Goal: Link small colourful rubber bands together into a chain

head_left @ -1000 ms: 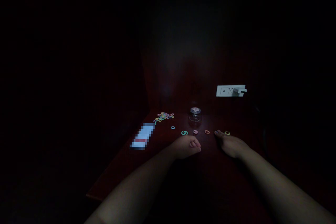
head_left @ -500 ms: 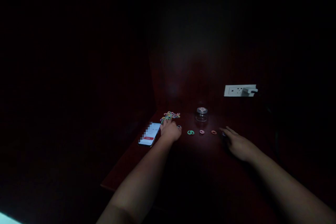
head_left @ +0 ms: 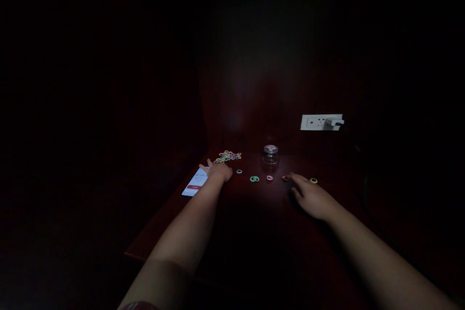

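My left hand (head_left: 220, 171), fingers spread, lies over the top end of a lit phone (head_left: 194, 185) and beside a pile of small coloured hair ties (head_left: 227, 156). It holds nothing that I can see. Just right of it rests a light blue hair tie (head_left: 239, 171). My right hand (head_left: 310, 198) has its fingers stretched out, the tips at an orange-red hair tie (head_left: 285, 178) that they partly cover. Between the hands lie green hair ties (head_left: 254, 179) and a pink hair tie (head_left: 269, 178). A yellow hair tie (head_left: 313, 180) sits behind my right hand.
A clear lidded jar (head_left: 270, 155) stands towards the back of the dark reddish table (head_left: 250, 223). On the wall behind is a white socket plate (head_left: 312, 122) with a plug (head_left: 334, 122) in it. A dark cable runs down at the right. Surroundings are very dark.
My right hand has moved left to the orange-red hair tie, and the yellow one now shows beside it. My left hand has shifted left over the phone, its fingers spreading. The view shifted slightly.
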